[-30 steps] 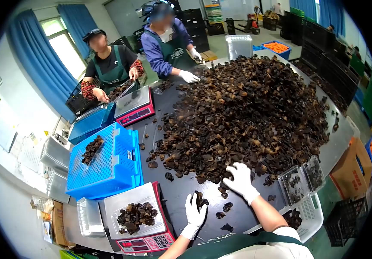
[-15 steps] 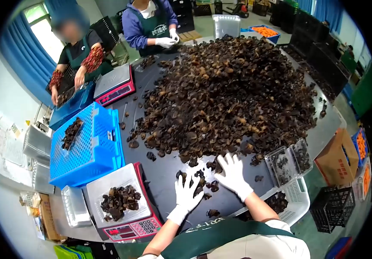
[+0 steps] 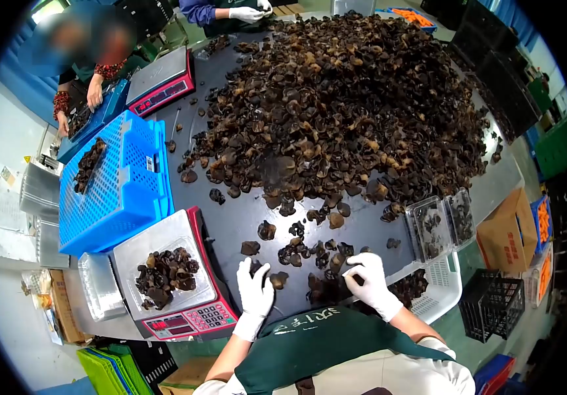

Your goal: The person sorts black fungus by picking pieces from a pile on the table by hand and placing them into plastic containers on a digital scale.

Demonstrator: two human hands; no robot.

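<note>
My left hand [image 3: 255, 293], in a white glove, is at the near table edge with thumb and fingers apart, a small dark wood ear mushroom [image 3: 250, 248] just beyond its fingertips. My right hand [image 3: 372, 286], also gloved, has its fingers curled in; what they hold, if anything, is hidden. Between my hands lie several loose wood ear mushrooms [image 3: 293, 251]. A large heap of wood ear mushrooms [image 3: 343, 112] covers the table beyond. Left of my left hand, a red-sided scale [image 3: 214, 289] carries a clear tray of wood ear mushrooms [image 3: 165, 276].
An open clear plastic box [image 3: 426, 227] lies to the right, above a white basket [image 3: 451, 289]. On the left stand a blue crate [image 3: 145, 174], clear trays [image 3: 101, 289] and a second scale [image 3: 158, 76]. Two co-workers are across the table, one with white-gloved hands [image 3: 247, 14].
The view has tipped downward. My hands have drawn toward the table's near edge and moved apart, their fingers now curled instead of spread flat. More loose mushrooms lie between them.
</note>
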